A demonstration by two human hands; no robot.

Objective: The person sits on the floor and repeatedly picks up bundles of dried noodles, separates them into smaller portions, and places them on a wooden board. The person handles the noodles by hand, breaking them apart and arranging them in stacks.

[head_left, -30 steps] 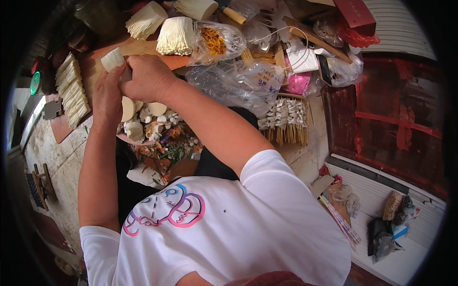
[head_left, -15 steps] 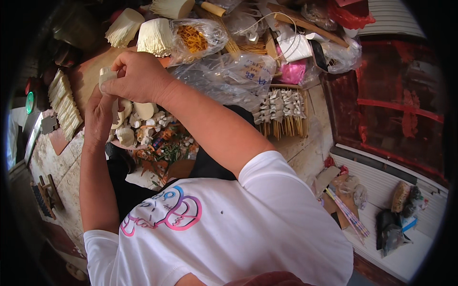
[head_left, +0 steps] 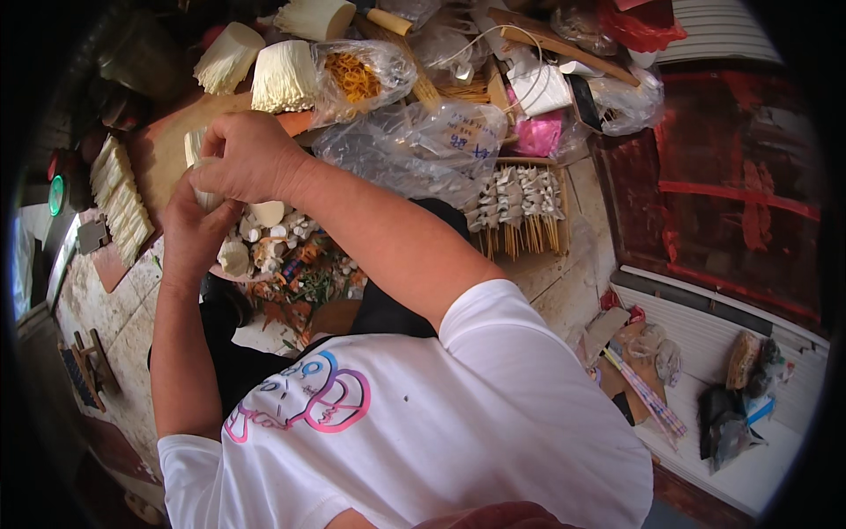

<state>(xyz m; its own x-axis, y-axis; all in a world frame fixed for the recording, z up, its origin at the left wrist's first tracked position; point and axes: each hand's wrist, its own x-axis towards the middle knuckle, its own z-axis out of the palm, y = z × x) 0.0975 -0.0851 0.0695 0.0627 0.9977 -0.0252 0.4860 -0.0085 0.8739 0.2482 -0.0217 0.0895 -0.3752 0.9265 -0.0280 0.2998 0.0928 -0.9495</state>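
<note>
Both hands meet over the left part of the board and grip a small pale bundle of enoki mushrooms [head_left: 194, 148]. My left hand [head_left: 194, 220] wraps it from below, fingers closed. From above, my right hand [head_left: 247, 159] pinches it with thumb and fingers, hiding much of it. Beyond the hands, larger enoki clumps [head_left: 284, 78] stand at the far edge of the brown board [head_left: 163, 132]. A row of small enoki bundles [head_left: 122, 201] lies left of the hands. Beside those clumps, an open clear bag holds yellow-orange rubber bands [head_left: 352, 78].
Cut-off mushroom stubs [head_left: 233, 256] lie just below the hands, near a heap of scraps [head_left: 304, 286]. A crumpled clear plastic bag [head_left: 397, 150] covers the middle. To its right, a box of grey-white skewers [head_left: 518, 207] stands on the tiles. A phone [head_left: 586, 104] leans by white packets.
My right hand has shifted slightly down and right, its fingers now lower around the bundle. The left hand has dropped a little and turned, still holding on.
</note>
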